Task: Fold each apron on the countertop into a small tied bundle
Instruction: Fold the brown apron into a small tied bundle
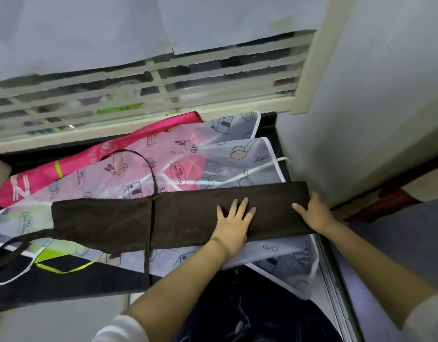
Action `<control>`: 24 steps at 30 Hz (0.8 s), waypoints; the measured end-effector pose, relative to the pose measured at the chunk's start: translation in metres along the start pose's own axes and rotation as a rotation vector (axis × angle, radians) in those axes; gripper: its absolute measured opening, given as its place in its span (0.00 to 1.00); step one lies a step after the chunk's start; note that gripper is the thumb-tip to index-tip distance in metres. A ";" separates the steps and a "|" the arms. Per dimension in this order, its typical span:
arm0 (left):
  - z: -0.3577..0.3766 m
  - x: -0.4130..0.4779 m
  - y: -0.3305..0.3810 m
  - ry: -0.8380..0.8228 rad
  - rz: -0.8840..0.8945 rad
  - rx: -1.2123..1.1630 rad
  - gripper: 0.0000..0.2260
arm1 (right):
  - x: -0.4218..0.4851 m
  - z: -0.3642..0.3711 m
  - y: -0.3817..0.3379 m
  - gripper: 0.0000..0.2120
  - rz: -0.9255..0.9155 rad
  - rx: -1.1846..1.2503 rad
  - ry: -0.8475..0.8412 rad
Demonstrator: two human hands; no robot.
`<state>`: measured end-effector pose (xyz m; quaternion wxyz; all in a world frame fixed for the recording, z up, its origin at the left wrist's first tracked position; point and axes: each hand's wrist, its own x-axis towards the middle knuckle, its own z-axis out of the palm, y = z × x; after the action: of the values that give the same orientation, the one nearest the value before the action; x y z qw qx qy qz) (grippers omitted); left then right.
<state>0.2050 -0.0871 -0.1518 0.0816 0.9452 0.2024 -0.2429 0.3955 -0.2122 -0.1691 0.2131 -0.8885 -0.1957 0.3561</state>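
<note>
The dark brown apron (183, 213) lies folded into one long narrow strip, across the pile of other aprons on the counter (268, 124); its right end reaches almost to the wall (361, 107). The left hand (234, 219) rests flat on the strip, right of its middle, with the fingers spread and straight; the right hand (316, 213) lies at the right end, fingers straight too, and it grips nothing that I can see. The neck loop (141, 156) curves away toward the window grille (139, 95); one waist tie (147, 257) crosses the strip and hangs over the near edge.

Under the strip is a translucent printed apron (213, 154), and behind this a pink apron (129, 141); at the left lies a black apron with lime trim (65, 265).

What could go wrong, in my judgement: the printed layer looks smooth, so the strip may slide or turn when it is rolled from the right end; the fingers may also catch the lower apron and roll it in; the long fold may open if the flat hand lifts too early; the hanging tie may be pulled out of reach, and then the bundle cannot be tied.
</note>
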 end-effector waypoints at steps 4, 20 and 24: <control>-0.004 0.008 0.007 -0.098 0.022 -0.061 0.34 | -0.004 0.002 0.009 0.26 0.034 0.000 -0.008; -0.032 0.013 -0.013 -0.006 0.029 -0.536 0.20 | -0.055 -0.037 -0.083 0.15 -0.245 -0.195 0.170; -0.069 0.000 -0.004 0.228 -0.112 -1.255 0.15 | -0.079 -0.026 -0.114 0.13 -0.396 -0.324 0.260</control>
<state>0.2331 -0.0662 -0.0919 0.5845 0.7255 0.3626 0.0202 0.3390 -0.1631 -0.0495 0.1572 -0.8936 -0.3909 0.1548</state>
